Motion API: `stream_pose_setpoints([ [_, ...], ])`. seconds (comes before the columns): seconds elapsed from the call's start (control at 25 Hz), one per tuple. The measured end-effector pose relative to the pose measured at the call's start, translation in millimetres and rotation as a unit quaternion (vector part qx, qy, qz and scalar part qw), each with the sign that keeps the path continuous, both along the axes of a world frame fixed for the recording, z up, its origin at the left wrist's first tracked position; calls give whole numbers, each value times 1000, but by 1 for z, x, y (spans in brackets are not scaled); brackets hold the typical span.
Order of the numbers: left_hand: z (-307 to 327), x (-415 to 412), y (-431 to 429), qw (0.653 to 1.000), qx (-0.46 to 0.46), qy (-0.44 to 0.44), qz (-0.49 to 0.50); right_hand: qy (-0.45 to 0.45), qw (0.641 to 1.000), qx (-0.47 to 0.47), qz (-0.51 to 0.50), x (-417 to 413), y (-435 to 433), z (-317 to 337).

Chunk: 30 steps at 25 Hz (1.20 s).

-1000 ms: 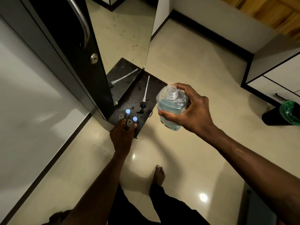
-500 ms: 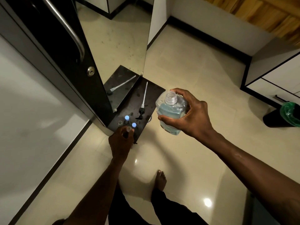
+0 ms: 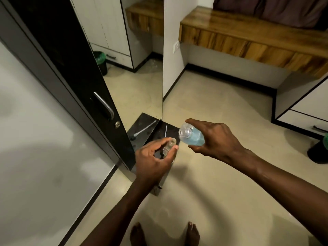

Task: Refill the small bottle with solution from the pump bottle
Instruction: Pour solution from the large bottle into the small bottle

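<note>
My left hand [image 3: 152,161] grips a small clear bottle [image 3: 168,146] upright, its open neck at the top between thumb and fingers. My right hand [image 3: 215,139] holds the larger clear pump bottle [image 3: 191,136] with blue solution inside, its pump removed, tilted so its open mouth points left toward the small bottle's neck. The two mouths are close but apart. Both bottles hang above a low black platform [image 3: 170,129]. The white pump tube [image 3: 166,131] lies on that platform.
A dark door with a metal handle [image 3: 104,105] stands at left, beside a tall mirror [image 3: 142,68]. A wooden bench [image 3: 248,36] runs along the back wall. A dark bin with a green liner [image 3: 319,148] sits at right. My bare feet [image 3: 163,233] stand on the tiled floor.
My left hand has lifted the small bottle off the platform. My right hand tipped the big bottle's mouth leftward toward it. The camera view rose.
</note>
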<state>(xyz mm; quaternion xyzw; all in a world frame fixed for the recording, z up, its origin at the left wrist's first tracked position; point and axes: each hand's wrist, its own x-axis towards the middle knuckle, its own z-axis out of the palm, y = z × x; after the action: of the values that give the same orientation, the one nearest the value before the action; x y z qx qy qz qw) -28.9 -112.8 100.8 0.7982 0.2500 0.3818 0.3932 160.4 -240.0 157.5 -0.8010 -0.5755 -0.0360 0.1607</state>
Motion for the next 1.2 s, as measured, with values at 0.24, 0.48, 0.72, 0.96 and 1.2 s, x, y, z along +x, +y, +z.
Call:
stream_pose_setpoints([
  [0.24,39,21,3,999,6,-39,-3,-142,988,-56,4,13,4,38],
  [0.48,46,29,1,999,-15,-46,2,-196,977,-83,-13,20,5,64],
  [0.72,47,32,-1,999,-9,-48,0,-237,965,-111,-11,19,7,71],
  [0.96,47,35,0,999,-18,-45,4,-258,956,-137,-8,20,8,77],
  [1.2,47,36,-1,999,-15,-46,0,-268,954,-136,-8,19,10,79],
])
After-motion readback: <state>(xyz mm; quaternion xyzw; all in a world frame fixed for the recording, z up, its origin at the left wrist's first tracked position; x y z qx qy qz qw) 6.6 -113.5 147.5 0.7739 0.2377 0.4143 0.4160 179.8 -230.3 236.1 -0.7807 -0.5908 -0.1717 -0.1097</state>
